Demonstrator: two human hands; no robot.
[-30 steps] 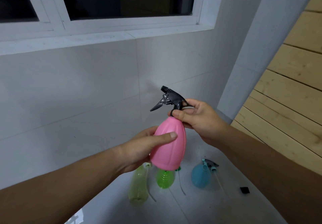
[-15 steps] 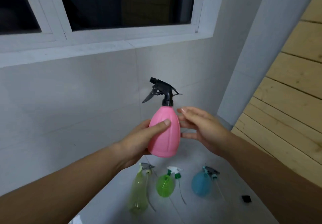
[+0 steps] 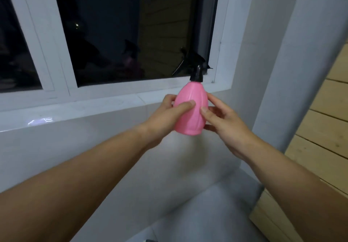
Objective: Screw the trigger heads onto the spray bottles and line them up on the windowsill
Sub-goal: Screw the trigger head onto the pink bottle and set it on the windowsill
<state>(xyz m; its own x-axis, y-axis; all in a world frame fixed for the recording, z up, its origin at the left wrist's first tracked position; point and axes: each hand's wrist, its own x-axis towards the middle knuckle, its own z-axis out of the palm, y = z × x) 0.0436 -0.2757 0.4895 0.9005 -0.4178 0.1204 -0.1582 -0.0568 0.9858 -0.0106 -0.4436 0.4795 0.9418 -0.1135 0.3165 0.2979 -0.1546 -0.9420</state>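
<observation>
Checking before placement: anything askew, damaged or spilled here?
Nothing stands out. Pink bottle is held roughly upright between left hand and right hand, black trigger head sitting straight on its neck. No spill visible on the windowsill. Motion blur hides whether the threads are fully seated.

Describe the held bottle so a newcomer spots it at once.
Find the dark window; under its right corner runs the white sill. In front of it the left hand and right hand hold the bottle: the only pink thing, ribbed, black trigger head atop.
</observation>
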